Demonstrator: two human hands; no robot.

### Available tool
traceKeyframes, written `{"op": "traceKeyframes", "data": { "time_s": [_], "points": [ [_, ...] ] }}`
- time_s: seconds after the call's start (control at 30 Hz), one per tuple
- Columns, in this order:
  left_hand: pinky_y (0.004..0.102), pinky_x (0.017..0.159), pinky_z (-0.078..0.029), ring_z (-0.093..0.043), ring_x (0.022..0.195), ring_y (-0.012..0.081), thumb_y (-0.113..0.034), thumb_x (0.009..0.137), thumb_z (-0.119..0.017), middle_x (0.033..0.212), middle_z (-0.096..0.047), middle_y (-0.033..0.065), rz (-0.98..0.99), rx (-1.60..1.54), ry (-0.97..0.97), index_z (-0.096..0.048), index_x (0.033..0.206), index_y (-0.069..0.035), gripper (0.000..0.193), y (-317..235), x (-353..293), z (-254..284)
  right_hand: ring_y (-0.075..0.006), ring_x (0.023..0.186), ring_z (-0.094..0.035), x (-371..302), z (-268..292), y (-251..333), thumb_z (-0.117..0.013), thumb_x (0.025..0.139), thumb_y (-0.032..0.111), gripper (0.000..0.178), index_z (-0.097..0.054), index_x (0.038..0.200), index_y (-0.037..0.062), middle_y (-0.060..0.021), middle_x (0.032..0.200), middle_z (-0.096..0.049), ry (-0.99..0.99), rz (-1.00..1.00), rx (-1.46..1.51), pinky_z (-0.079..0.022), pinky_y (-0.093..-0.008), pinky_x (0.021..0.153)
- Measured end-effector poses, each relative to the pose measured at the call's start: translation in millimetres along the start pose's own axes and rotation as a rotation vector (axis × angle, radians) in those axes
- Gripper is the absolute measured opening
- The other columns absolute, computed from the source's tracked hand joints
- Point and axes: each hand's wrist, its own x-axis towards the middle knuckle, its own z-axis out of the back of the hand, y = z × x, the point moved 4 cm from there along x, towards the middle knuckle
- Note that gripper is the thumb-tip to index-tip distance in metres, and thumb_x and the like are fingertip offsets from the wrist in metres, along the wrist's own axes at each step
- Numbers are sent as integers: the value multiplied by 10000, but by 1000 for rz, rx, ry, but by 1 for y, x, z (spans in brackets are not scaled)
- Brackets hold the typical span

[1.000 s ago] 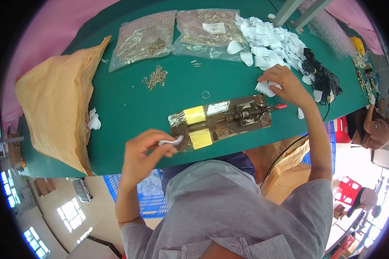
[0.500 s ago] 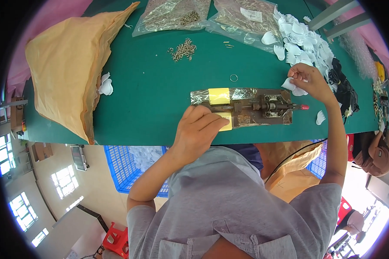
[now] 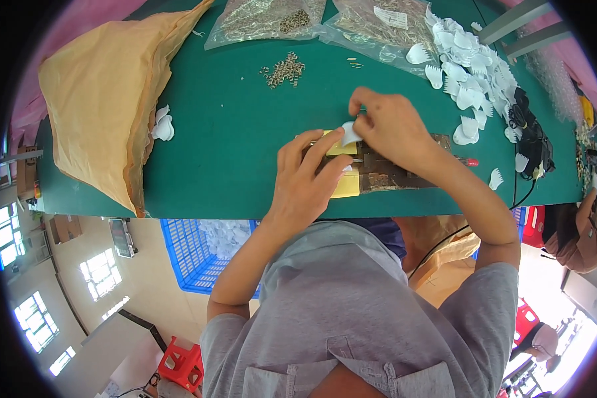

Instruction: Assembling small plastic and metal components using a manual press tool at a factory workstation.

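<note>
A small white toothed plastic piece is above the yellow-padded end of a metal hand jig. My right hand pinches this piece from the right, its fingers curled and partly hiding the jig. At the jig's left end is my left hand, fingers spread. Its forefinger reaches the piece's left edge, and the thumb lies by the lower yellow pad. The jig's red-tipped handle sticks out to the right.
White toothed pieces are heaped at the back right beside black cords. Small metal parts lie before clear bags. A large tan sack stands left; a blue basket sits below the table edge.
My right hand has come left from the white pieces to the jig, bringing one piece. My left hand's fingers have spread and moved up toward it.
</note>
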Motion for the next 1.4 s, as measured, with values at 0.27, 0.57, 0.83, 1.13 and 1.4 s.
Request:
{"op": "traceKeyframes", "data": {
  "time_s": [0.27, 0.57, 0.83, 1.13, 1.4],
  "points": [
    [442, 1012, -505, -631, 1202, 341, -53, 877, -761, 1355, -664, 107, 164, -362, 240, -699, 1208, -62, 337, 17, -2, -6, -83, 764, -682, -15, -5, -31, -694, 953, 159, 191, -781, 1063, 30, -37, 826, -738, 420, -165, 556, -520, -253, 662],
    [425, 1004, -528, -618, 1224, 355, -37, 785, -860, 1316, -667, 117, 258, -464, 70, -583, 1352, -76, 632, 24, -11, -12, -136, 850, -642, -18, 11, -5, -728, 929, 36, 142, -776, 1062, 41, -31, 925, -693, 243, 145, 461, -509, -281, 755],
    [476, 1087, -447, -542, 1304, 371, -106, 769, -883, 1372, -617, 114, 161, -319, 46, -537, 1448, -82, 762, 25, -12, -9, -318, 886, -664, -20, 17, 35, -667, 918, 117, 95, -716, 921, 35, -96, 926, -683, 122, 368, -126, -525, -439, 754],
    [438, 1073, -421, -481, 1316, 313, -119, 806, -872, 1215, -719, 56, 256, -474, 140, -466, 1534, -84, 834, 32, -15, -13, -216, 787, -663, -11, -6, 23, -725, 911, 109, 119, -762, 962, 8, -80, 871, -673, 422, 87, 218, -524, -353, 710],
    [422, 1046, -453, -512, 1232, 296, -54, 775, -871, 1150, -741, 30, 306, -485, 153, -449, 1532, -77, 868, 33, -10, -13, -142, 836, -690, -17, -5, 0, -730, 957, 137, 159, -782, 1044, 14, -55, 916, -745, 317, -28, 544, -551, -272, 775]
  ]
}}
